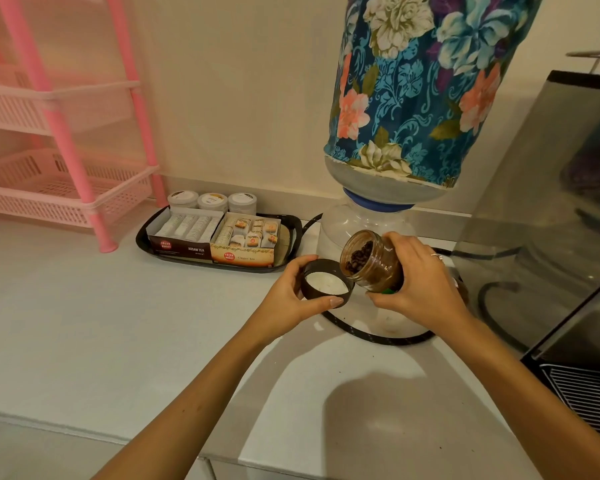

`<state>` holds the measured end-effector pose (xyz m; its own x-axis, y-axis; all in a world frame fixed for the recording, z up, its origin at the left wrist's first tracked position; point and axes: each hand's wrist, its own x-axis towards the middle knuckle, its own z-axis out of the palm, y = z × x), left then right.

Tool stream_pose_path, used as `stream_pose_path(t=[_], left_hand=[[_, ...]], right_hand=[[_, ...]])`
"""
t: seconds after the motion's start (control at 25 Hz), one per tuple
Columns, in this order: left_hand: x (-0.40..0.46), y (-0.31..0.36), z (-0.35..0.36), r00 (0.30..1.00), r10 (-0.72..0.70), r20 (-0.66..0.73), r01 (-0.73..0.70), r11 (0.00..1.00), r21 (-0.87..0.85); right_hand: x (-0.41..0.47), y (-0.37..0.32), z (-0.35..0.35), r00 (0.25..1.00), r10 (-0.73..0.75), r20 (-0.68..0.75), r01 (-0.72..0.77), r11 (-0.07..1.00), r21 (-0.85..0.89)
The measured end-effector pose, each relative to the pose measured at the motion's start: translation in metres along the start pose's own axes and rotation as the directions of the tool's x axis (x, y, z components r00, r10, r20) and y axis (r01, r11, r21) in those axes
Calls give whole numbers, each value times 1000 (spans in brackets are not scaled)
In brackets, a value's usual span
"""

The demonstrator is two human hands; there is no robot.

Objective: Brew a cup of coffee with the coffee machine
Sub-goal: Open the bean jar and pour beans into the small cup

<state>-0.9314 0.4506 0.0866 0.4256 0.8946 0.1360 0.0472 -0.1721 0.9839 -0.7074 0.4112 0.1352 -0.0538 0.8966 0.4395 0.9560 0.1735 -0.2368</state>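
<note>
My right hand [420, 282] grips a glass jar [371, 261] with coffee beans inside, tilted so its open mouth points left and down. My left hand [288, 296] holds the jar's dark lid [327, 284] upside down just below that mouth, its white liner facing up. No beans lie in the lid. Both are held above the white counter [118, 323], in front of the water dispenser. The steel coffee machine [551, 209] stands at the right edge, its drip grate [589, 393] at the lower right.
A water dispenser base [347, 226] carries a big bottle under a floral cover [420, 84]. A black cable [371, 336] loops around it. A black tray [146, 237] holds tea boxes and three small jars. A pink plastic rack [59, 133] stands at the left.
</note>
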Motion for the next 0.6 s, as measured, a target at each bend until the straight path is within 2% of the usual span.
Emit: stream_pose_path(t=[0.28, 0.6], left_hand=[[1, -3, 3, 1000, 18, -12, -18, 1000, -1], [3, -7, 3, 1000, 9, -1, -9, 1000, 5]], right_hand=[[2, 2, -1, 998, -63, -23, 59, 986, -158], [3, 1, 0, 995, -94, -32, 85, 974, -212]])
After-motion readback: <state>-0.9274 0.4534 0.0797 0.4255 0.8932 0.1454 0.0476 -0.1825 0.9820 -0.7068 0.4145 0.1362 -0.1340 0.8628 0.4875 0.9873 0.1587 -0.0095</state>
